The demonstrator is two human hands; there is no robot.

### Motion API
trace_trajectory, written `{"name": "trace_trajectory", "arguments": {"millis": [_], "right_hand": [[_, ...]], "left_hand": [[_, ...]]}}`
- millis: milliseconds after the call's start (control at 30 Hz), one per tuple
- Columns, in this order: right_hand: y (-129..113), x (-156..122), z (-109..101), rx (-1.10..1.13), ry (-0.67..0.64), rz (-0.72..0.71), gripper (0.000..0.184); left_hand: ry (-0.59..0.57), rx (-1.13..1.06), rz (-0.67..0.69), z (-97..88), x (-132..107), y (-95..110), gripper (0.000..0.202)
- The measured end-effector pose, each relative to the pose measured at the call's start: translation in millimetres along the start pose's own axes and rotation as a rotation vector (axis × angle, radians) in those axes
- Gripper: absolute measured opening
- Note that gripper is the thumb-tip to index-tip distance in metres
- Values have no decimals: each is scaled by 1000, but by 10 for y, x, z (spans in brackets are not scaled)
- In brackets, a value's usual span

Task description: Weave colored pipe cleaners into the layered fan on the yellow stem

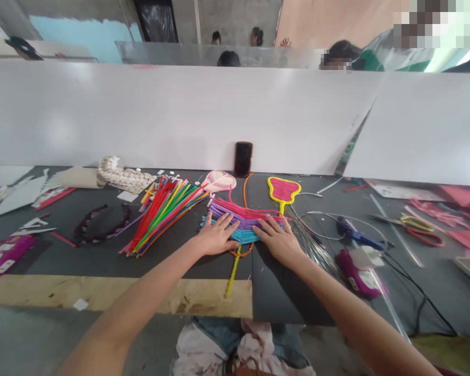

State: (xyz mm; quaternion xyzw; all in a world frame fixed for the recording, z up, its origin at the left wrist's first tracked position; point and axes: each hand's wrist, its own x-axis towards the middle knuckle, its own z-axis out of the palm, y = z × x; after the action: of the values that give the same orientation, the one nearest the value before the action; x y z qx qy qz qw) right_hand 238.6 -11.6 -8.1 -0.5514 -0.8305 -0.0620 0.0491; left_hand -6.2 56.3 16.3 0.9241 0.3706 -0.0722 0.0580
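A woven panel of pipe cleaners [245, 222], banded red, purple and blue, lies on the dark tabletop in front of me. My left hand [217, 235] rests flat on its left part with the fingers spread. On its right part lies my right hand [279, 240], palm down and fingers apart. An orange pipe cleaner [246, 190] runs up beyond the panel, and a yellow fuzzy stem [233, 274] sticks out below it toward the table edge. Just past my right hand is a pink, yellow-rimmed paddle shape [284, 189].
Loose coloured pipe cleaners [162, 216] lie left of the panel. A phone [243, 159] leans on the white partition [160, 115]. To the right are thin wires [315, 248], a blue glue gun [360, 234], a purple pack [360, 274] and scissors [411, 224]. A dark headband [102, 224] lies left.
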Motion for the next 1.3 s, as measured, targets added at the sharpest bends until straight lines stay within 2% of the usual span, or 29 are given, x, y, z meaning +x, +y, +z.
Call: {"name": "trace_trajectory", "arguments": {"millis": [133,267,333,400,500,567,667,767,867,1000,1300], "right_hand": [[201,44,-34,-26,-30,32,63],[181,117,-180,-8,-51,34,66],[64,183,-295,-11,36,73,59],[-98,288,-396,-21,178,128,51],[-307,524,-424,70,299,119,48],[-360,686,-332,197,248,155,50],[-299,815,-97,253,154,265,47],[-189,767,125,195,131,312,48],[-137,663,254,117,112,304,49],[-136,619,309,97,104,295,50],[-124,626,330,81,58,303,54]], "left_hand": [[-13,-26,-34,49,-92,113,72],[61,24,-75,-14,-161,286,72],[142,102,-111,-59,-162,445,62],[227,180,-116,-90,-116,625,52],[259,184,-74,-95,44,791,53],[226,128,-86,-78,176,760,58],[213,99,-128,-22,323,517,58],[248,70,-112,94,363,213,61],[259,29,-113,245,350,28,72],[261,14,-119,360,360,-5,80],[220,-11,-132,380,399,9,81]]}}
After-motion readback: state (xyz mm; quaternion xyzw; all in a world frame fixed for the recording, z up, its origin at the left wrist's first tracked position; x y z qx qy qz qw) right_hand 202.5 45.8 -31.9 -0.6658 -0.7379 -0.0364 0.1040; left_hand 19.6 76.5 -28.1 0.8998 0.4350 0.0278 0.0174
